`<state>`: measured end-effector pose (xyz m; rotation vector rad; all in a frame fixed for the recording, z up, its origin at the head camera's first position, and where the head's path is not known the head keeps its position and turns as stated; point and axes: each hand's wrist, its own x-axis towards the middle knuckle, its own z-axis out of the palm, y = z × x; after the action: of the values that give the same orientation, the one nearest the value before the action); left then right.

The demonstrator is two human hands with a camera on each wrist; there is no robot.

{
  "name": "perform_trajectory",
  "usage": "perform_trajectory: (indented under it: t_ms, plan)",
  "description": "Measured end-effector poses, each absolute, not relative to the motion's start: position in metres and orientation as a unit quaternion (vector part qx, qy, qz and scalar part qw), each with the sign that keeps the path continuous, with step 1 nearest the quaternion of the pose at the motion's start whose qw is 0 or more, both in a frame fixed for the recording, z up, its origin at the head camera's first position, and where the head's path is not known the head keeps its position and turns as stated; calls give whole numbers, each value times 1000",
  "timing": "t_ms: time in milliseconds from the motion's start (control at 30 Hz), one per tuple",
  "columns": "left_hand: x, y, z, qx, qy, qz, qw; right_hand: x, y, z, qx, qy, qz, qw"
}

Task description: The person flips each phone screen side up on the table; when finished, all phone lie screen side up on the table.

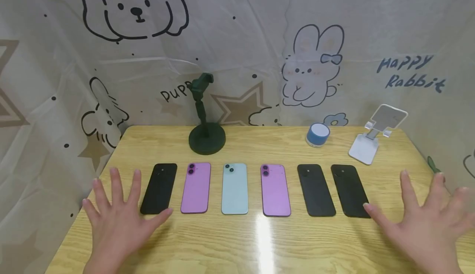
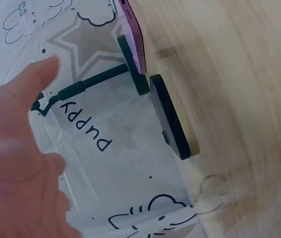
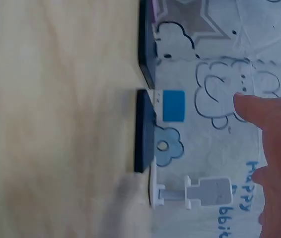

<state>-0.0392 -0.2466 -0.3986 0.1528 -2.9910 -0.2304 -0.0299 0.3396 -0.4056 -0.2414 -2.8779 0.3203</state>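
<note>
Both hands are held over the table with fingers spread, holding nothing. My left hand [image 1: 120, 220] is nearest the black phone [image 1: 159, 188] at the left end of a row; its thumb overlaps that phone's lower corner in the head view. To the right lie a pink-purple phone [image 1: 196, 188], a pale blue phone [image 1: 234, 189], a second pink-purple phone [image 1: 275, 190] and two more black phones, one [image 1: 316, 190] beside the other [image 1: 350, 191]. All lie back up. My right hand [image 1: 426, 220] hovers by the right-end phone, thumb tip overlapping its corner.
Behind the row stands a dark green phone stand [image 1: 207, 138] with a round base. A small blue and white cylinder [image 1: 318, 135] and a white folding phone stand [image 1: 365, 148] are at the back right. A printed curtain [image 1: 237, 51] hangs around the wooden table [image 1: 208, 241].
</note>
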Motion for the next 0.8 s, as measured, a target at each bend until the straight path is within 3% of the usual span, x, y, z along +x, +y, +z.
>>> perform_trajectory:
  t_ms: [200, 433, 600, 800]
  plan:
    - [-36, -248, -399, 40, -995, -91, 8, -16, 313, -415, -34, -989, 102, 101]
    - [-37, -249, -392, 47, -987, -144, -60, -9, 251, -402, 126, -973, 174, 87]
    - [-43, -253, -389, 64, -977, -198, -37, -16, 202, -405, 248, -917, 304, 70]
    - [-54, -261, -388, 57, -965, -255, 6, -36, 143, -400, 293, -802, 517, -59]
